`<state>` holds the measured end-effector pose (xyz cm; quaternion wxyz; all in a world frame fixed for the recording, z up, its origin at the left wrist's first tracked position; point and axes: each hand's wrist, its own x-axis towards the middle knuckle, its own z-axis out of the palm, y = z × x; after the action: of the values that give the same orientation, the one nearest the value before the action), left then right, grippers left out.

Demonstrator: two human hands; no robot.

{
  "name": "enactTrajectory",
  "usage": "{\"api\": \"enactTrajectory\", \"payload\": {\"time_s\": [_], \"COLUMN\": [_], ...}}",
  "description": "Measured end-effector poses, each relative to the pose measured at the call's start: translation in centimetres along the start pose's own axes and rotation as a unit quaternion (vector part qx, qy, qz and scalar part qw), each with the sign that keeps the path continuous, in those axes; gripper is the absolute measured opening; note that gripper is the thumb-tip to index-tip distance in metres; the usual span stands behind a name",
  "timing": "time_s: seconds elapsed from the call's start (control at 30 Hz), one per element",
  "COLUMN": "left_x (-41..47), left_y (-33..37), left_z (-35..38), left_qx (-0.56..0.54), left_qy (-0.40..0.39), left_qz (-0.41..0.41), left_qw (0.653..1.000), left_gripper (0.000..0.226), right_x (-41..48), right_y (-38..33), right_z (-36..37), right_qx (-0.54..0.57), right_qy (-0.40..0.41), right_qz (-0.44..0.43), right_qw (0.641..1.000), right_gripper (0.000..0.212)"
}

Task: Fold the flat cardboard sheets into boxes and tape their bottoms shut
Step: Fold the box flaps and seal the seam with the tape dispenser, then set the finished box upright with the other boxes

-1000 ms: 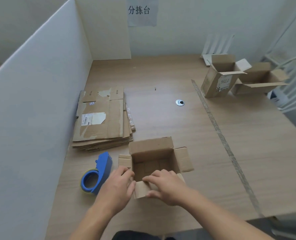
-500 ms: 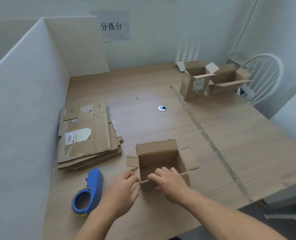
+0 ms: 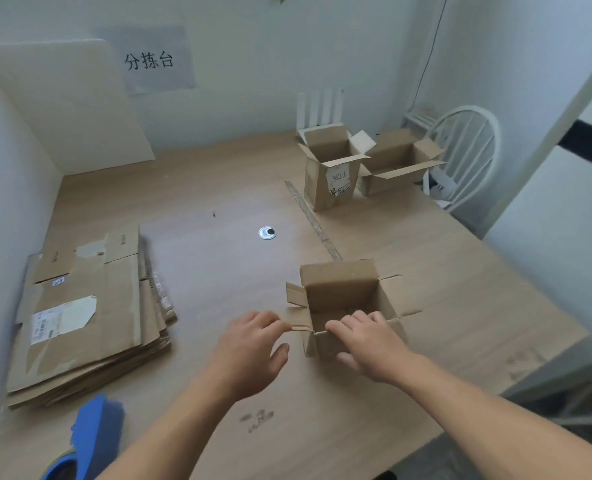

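Note:
A small open-topped cardboard box (image 3: 339, 282) stands upright on the wooden table (image 3: 218, 271), its flaps spread outward. My right hand (image 3: 367, 344) grips the box's near wall, fingers hooked over the rim and thumb low on the outside. My left hand (image 3: 253, 348) is just left of the box; its fingertips touch the edge of the near left flap and the thumb is spread apart below. A stack of flat cardboard sheets (image 3: 90, 313) lies at the left. A blue tape dispenser (image 3: 93, 434) sits at the near left.
Two folded boxes (image 3: 329, 174) (image 3: 398, 164) stand at the far right by a white chair (image 3: 467, 150). A white partition (image 3: 7, 202) walls the left side. A tape strip (image 3: 313, 220) and a metal grommet (image 3: 267, 232) mark the tabletop.
The box and both hands have shifted right, away from the tape dispenser. My left thumb has come off the box corner, and the view has swung toward the right.

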<state>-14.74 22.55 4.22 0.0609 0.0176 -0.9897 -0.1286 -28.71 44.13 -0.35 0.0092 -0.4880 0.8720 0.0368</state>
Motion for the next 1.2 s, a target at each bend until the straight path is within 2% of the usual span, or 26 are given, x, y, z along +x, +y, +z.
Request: {"api": "enactTrajectory", "payload": {"time_s": [0.1, 0.27, 0.57, 0.87, 1.2], "left_x": [6.1, 17.8, 34.7, 44.2, 46.2], "left_y": [2.1, 6.9, 11.6, 12.1, 12.3], "left_z": [1.5, 4.1, 5.4, 8.1, 10.3], "left_qx": [0.050, 0.086, 0.136, 0.139, 0.091], "left_qy": [-0.007, -0.029, -0.090, -0.120, -0.145], "left_qz": [0.012, 0.006, -0.034, -0.049, -0.068], "left_qw": [0.999, 0.996, 0.986, 0.982, 0.983], "left_gripper": [0.036, 0.036, 0.033, 0.034, 0.037], "right_x": [0.5, 2.7, 7.8, 13.8, 15.6], "right_y": [6.8, 19.5, 36.9, 45.5, 49.6], "right_z": [0.4, 0.3, 0.8, 2.1, 1.9], "right_qx": [0.008, 0.032, 0.019, 0.021, 0.024], "right_qy": [-0.007, -0.049, -0.065, -0.067, -0.071], "right_qz": [0.025, 0.035, 0.047, 0.064, 0.065], "right_qw": [1.000, 0.998, 0.997, 0.995, 0.995], "right_gripper": [0.072, 0.052, 0.047, 0.046, 0.050]}}
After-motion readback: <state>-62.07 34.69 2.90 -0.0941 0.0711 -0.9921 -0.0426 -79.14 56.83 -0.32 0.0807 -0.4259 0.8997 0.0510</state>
